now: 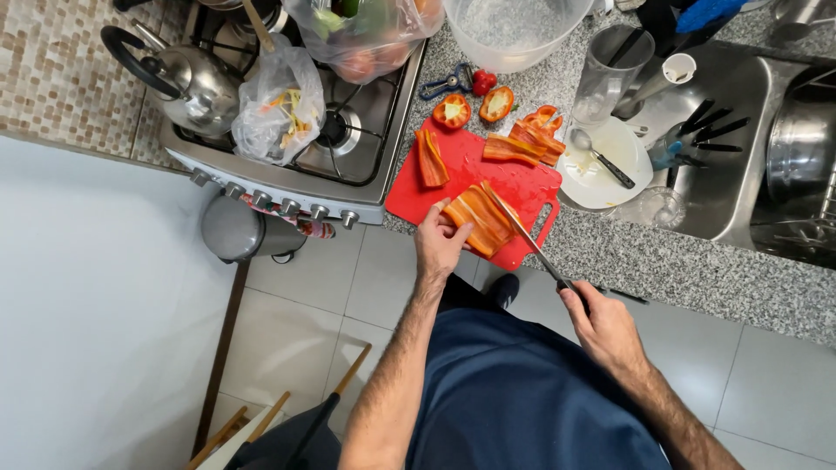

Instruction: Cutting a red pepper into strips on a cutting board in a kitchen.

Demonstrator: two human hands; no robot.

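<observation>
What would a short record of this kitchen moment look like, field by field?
Left hand: left hand presses on the pepper piece.
Right hand: right hand grips the knife, blade on that piece.
Surface: red cutting board on a speckled counter.
Nearby: other pepper strips, white plate with spoon, stove, kettle.

A flat piece of orange-red pepper (481,219) lies skin-down on the near part of the red cutting board (453,174), with pale ribs showing on its inner side. The left hand (438,245) presses on its near left edge. A knife (522,233) with a long narrow blade lies slanted across the piece, and the right hand (601,324) grips its dark handle
</observation>
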